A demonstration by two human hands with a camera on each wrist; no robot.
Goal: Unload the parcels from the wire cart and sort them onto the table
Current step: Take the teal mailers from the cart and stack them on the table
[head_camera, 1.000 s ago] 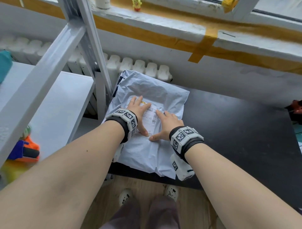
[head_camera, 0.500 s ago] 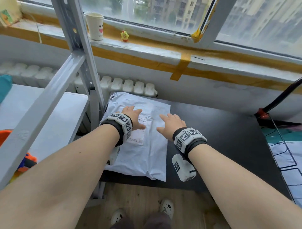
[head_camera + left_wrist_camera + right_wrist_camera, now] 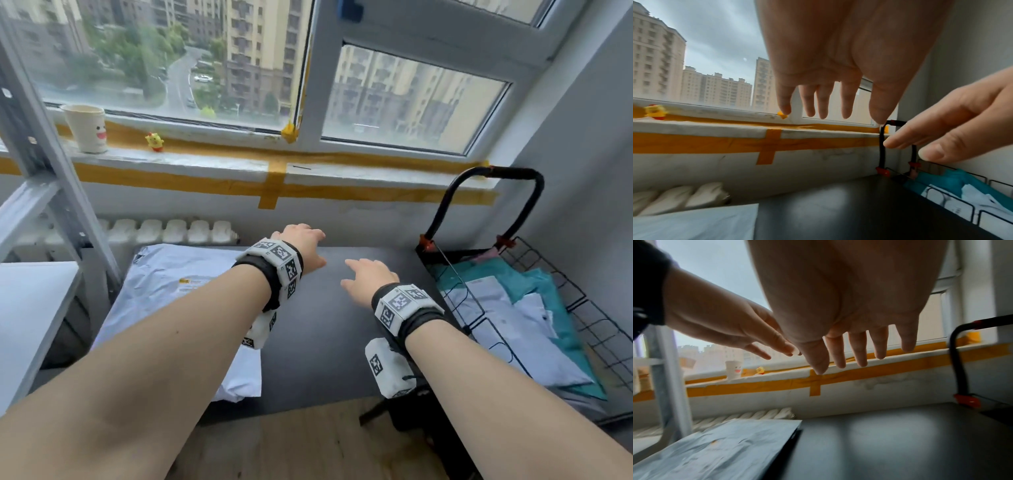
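Above the black table (image 3: 318, 359), both hands are held in the air with nothing in them. The left hand (image 3: 303, 245) is seen with fingers spread and nearly straight, palm down, toward the far edge of the table; the right hand (image 3: 368, 279) is just beside it to the right and nearer, its fingers likewise loosely extended and grasping nothing. From the left wrist view, the left hand's fingers (image 3: 846, 100) are shown hanging free in front of the window. A white parcel (image 3: 171, 294) is laid flat on the left part of the table, a printed label on its upper face, partly covered by the left forearm. To the right of the table, a black wire cart (image 3: 582, 308) with a looped handle (image 3: 513, 173) is placed against the wall; a white parcel with a label (image 3: 507, 329) and teal parcels (image 3: 534, 284) are stacked inside it. On the window sill at far left, a paper cup (image 3: 87, 128) and a small yellow figure (image 3: 154, 141) are set. A grey metal rack (image 3: 41, 192) is stood at the left.
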